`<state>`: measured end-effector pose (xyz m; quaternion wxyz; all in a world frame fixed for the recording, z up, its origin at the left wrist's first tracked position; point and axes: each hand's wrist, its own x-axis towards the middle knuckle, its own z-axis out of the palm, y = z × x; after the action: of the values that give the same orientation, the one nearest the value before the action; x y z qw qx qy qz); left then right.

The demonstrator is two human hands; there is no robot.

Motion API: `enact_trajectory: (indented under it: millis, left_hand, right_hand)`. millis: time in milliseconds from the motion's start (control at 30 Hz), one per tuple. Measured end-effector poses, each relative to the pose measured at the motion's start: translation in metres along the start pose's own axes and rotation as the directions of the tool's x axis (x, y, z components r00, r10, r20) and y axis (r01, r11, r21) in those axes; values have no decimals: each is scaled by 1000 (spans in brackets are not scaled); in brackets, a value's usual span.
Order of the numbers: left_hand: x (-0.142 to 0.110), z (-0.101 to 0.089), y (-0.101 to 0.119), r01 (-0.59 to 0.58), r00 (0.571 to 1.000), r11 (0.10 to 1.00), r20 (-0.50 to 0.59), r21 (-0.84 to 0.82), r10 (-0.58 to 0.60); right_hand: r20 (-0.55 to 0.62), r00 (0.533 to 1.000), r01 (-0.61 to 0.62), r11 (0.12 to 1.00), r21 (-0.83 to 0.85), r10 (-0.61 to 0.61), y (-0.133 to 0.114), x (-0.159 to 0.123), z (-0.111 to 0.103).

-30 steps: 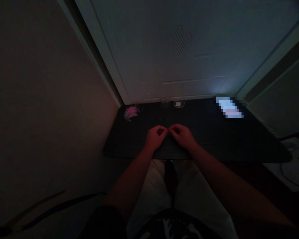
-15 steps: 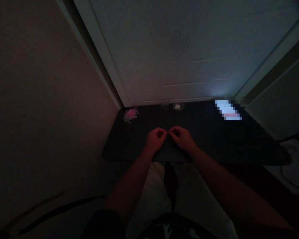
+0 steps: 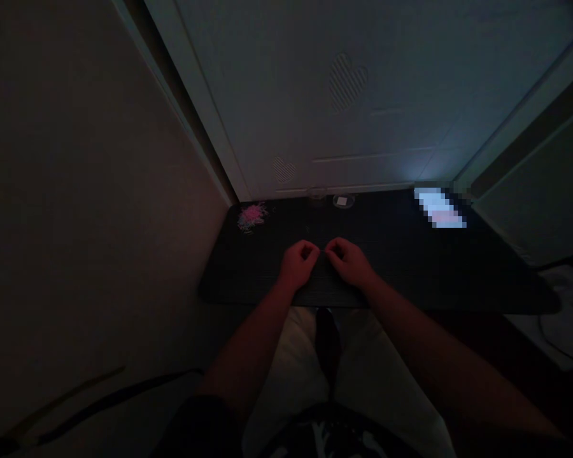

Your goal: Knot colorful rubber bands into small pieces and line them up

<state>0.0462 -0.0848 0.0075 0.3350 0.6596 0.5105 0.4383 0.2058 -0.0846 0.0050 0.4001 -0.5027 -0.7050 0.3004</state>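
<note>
Over the middle of the dark table, my left hand (image 3: 298, 262) is closed in a pinch of thumb and forefinger. Facing it at nearly the same height, my right hand (image 3: 349, 259) pinches too. A tiny thin piece (image 3: 321, 250) spans the narrow gap between the fingertips, one end in each hand; in the dim light its kind cannot be made out. At the table's back left lies a loose pile of small thin pieces (image 3: 252, 216), mostly pink with some bluish and pale ones.
A clear round container (image 3: 317, 196) stands by the back panel. Beside it is a shallow clear dish or lid (image 3: 342, 201) with a white square on it. A glowing, pixelated screen (image 3: 439, 208) is at the back right of the table (image 3: 424, 267). Walls flank the table.
The gap between my fingertips looks slightly wider, with the thin piece showing more clearly across it. The whole view has shifted a little; the objects on the table stay put.
</note>
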Motion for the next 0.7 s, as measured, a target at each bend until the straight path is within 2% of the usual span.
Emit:
enact_trajectory:
  millis: [233, 567, 700]
  left_hand:
    - [4, -1, -5, 63, 982, 985, -165, -164, -90]
    - [8, -2, -13, 108, 942, 952, -278, -286, -191]
    - [8, -2, -13, 103, 944, 944, -267, -313, -192]
  right_hand:
    - [-24, 998, -51, 987, 151, 55, 4, 1, -1]
    - [-52, 992, -98, 969, 226, 112, 3, 2, -2]
    - [-67, 993, -83, 968, 238, 102, 2, 2, -2]
